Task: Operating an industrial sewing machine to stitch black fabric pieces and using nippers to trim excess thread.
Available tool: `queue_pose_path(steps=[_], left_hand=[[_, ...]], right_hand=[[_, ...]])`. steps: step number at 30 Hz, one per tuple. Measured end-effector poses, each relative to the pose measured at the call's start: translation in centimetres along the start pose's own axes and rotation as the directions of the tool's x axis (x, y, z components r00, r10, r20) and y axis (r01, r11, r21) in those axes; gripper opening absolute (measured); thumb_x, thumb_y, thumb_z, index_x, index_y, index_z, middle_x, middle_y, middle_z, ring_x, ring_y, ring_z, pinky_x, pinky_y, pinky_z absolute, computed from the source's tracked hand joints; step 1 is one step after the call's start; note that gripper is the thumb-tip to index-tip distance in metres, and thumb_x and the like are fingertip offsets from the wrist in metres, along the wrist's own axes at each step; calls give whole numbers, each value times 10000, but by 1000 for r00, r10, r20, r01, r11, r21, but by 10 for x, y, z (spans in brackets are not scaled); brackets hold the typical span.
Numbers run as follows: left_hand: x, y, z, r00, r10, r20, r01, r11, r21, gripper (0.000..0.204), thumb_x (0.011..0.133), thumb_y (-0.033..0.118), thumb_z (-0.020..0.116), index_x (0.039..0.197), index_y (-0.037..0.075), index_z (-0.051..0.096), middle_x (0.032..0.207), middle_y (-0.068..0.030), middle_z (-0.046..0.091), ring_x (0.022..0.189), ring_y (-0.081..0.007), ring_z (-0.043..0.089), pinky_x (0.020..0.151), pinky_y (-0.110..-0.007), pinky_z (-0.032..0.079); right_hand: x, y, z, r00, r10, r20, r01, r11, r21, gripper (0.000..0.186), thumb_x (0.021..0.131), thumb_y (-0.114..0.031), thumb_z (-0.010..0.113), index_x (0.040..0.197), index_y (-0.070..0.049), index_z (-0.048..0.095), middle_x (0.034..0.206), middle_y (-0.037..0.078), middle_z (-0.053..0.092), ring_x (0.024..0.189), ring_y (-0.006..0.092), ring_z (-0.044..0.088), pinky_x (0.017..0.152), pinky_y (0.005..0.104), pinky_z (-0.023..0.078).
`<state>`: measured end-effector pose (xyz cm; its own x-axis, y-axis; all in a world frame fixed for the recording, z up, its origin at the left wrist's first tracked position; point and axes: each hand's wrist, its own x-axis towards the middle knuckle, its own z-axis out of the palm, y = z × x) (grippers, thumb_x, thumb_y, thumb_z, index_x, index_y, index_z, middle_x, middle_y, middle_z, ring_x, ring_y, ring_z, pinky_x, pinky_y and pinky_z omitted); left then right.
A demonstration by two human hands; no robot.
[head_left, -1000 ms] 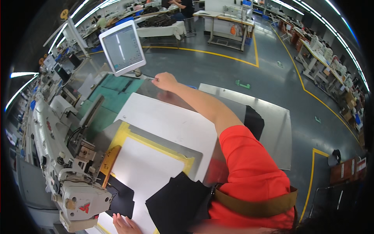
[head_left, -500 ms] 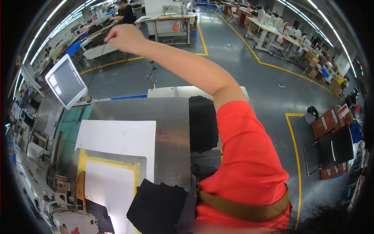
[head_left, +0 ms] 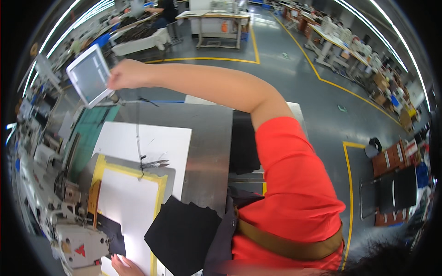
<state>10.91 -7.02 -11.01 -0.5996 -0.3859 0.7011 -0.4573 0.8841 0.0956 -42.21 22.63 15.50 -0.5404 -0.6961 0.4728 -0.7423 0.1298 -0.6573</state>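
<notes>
My right arm reaches across the table. My right hand (head_left: 125,75) is closed beside the lower right edge of a white-framed screen (head_left: 88,77); what its fingers hold, if anything, is hidden. Over the white sheet (head_left: 156,138), a pair of snips (head_left: 159,163) hangs on a thin dark cord (head_left: 138,124). At the bottom edge my left hand (head_left: 126,267), partly cut off, has its fingers stretched over the white board (head_left: 126,193), which is edged with yellow tape. Close by is a black fabric piece (head_left: 113,233) next to the sewing machine head (head_left: 80,246).
A stack of black fabric pieces (head_left: 184,234) lies in front of me, overlapping the board. More black fabric (head_left: 244,142) sits past the right edge of the metal tabletop (head_left: 209,152). A black chair (head_left: 393,191) stands at the right. Worktables line the far aisle.
My right hand has come down and left to the screen's edge. The snips have swung nearer, over the white sheet. My left hand now shows at the bottom edge.
</notes>
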Motion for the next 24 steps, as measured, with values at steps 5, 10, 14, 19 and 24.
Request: queue_pose_path(steps=[5, 10, 14, 19, 24], left_hand=[[25, 74, -46, 978, -99, 181, 96, 995, 28, 299, 876, 79, 589, 1163, -4, 574, 1189, -230, 586, 1108, -398, 556, 949, -440, 445], [24, 92, -54, 982, -108, 154, 100, 993, 56, 330, 813, 76, 645, 1134, 45, 574, 1170, -191, 598, 1067, -376, 576, 903, -444, 464], [30, 107, -55, 973, -165, 162, 159, 986, 49, 328, 793, 89, 665, 1107, 59, 575, 1160, -157, 601, 1066, -347, 584, 896, -430, 469], [27, 101, -55, 964, -218, 151, 205, 974, 97, 293, 803, 112, 658, 1080, 57, 582, 1153, -141, 602, 1080, -332, 585, 904, -422, 466], [27, 111, -55, 950, -211, 229, 195, 977, 88, 257, 821, 138, 641, 1061, 62, 591, 1161, -116, 586, 1117, -310, 571, 932, -422, 448]], right_hand=[[-95, 62, 44, 860, 282, 425, 73, 757, -649, 391, 800, -271, 672, 1143, -87, 637, 1166, 138, 611, 1085, 320, 590, 908, 446, 460], [-145, 48, 106, 757, -361, 544, 525, 832, -179, 314, 773, -63, 665, 1087, -68, 652, 1230, 74, 598, 1153, 249, 545, 955, 397, 414], [-166, 34, 113, 799, -216, 560, 390, 897, -210, 366, 783, 9, 591, 1127, -102, 645, 1300, 73, 546, 1140, 253, 556, 917, 356, 467], [-151, 22, 108, 704, -313, 637, 557, 800, -223, 282, 788, -13, 568, 1056, -68, 637, 1237, 66, 563, 1100, 246, 562, 901, 347, 476], [-133, 23, 109, 503, -484, 715, 829, 505, -241, 109, 762, -63, 586, 870, -51, 594, 1081, 49, 591, 1036, 224, 562, 948, 342, 440]])
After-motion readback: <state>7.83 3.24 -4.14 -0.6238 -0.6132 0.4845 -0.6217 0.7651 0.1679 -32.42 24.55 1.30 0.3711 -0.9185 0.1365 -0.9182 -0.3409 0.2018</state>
